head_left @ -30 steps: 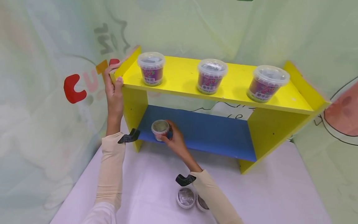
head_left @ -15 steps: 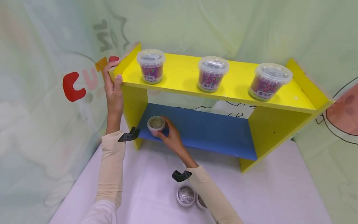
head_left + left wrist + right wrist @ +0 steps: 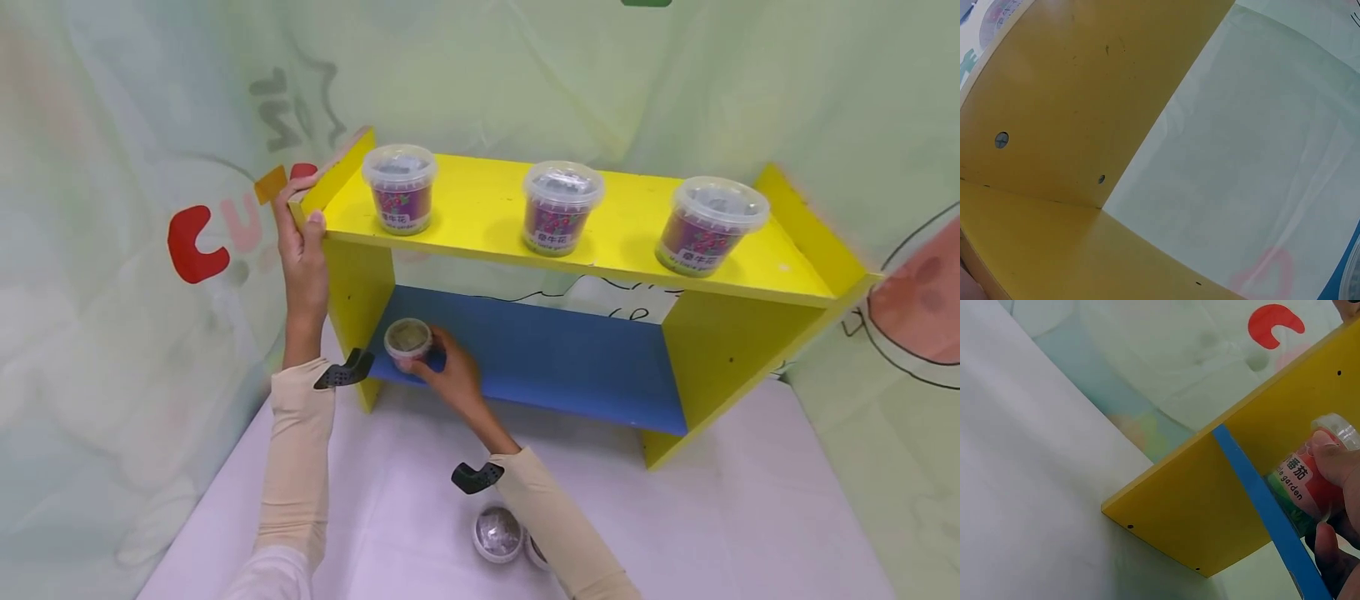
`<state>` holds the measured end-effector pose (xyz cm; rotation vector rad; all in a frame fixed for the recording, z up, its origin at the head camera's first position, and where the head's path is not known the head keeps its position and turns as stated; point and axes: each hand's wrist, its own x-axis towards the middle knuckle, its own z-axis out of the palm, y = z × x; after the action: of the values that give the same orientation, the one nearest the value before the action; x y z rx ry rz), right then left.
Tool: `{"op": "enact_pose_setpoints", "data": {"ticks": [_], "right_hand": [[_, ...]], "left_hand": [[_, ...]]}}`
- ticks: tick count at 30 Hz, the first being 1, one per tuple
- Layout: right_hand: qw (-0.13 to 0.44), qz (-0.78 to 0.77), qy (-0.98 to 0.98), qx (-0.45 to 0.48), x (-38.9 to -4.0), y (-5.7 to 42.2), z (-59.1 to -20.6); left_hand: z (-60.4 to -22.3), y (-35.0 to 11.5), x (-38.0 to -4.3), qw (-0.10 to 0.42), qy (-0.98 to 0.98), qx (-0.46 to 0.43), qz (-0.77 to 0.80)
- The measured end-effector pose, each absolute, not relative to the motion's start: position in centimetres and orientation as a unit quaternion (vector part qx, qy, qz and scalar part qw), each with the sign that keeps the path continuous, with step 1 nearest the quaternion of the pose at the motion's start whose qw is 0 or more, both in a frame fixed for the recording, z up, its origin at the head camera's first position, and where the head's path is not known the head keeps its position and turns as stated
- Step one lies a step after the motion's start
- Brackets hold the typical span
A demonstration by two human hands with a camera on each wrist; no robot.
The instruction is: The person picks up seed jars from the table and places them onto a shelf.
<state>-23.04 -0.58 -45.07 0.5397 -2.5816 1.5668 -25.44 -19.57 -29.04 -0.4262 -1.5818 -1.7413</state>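
Observation:
My left hand (image 3: 306, 271) grips the upper left corner of a yellow and blue shelf (image 3: 480, 200), thumb at the front and fingers round the side panel. In the lower opening, my right hand (image 3: 459, 375) holds a small lidded plastic cup (image 3: 408, 340) between thumb and fingers, near the left end of the blue board (image 3: 555, 358). The right wrist view shows this cup's red and green label (image 3: 1302, 481), with its base right at the blue edge. The left wrist view mostly shows the shelf's yellow underside and side panel (image 3: 1072, 94).
Three lidded cups with purple labels stand along the top board: left cup (image 3: 401, 190), middle cup (image 3: 561, 208), right cup (image 3: 708, 227). On the white tablecloth (image 3: 405, 500), a lidded cup (image 3: 498, 533) stands beside another, partly hidden by my right sleeve. A printed curtain (image 3: 480, 75) hangs behind.
My right hand has moved left along the blue board with the cup, towards the shelf's left side panel. My left hand keeps its grip on the shelf corner.

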Motion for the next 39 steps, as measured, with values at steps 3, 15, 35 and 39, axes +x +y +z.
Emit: {"op": "enact_pose_setpoints", "data": {"ticks": [3, 15, 35, 39], "right_hand": [[0.029, 0.505, -0.846, 0.167, -22.9, -0.7, -45.1], [0.056, 0.516, -0.832, 0.195, -22.2, 0.4, -45.0], [0.068, 0.532, -0.799, 0.271, -15.1, 7.1, -45.4], [0.024, 0.505, -0.815, 0.284, -14.0, 9.1, -46.7]], "left_hand": [[-29.1, -19.6, -25.3, 0.367, -0.62, -0.162, -0.674], [-28.8, -19.6, -25.4, 0.351, -0.617, -0.151, -0.688], [-28.6, -19.6, -25.3, 0.341, -0.604, -0.137, -0.707], [-28.6, -19.5, -25.4, 0.341, -0.6, -0.138, -0.71]]}}
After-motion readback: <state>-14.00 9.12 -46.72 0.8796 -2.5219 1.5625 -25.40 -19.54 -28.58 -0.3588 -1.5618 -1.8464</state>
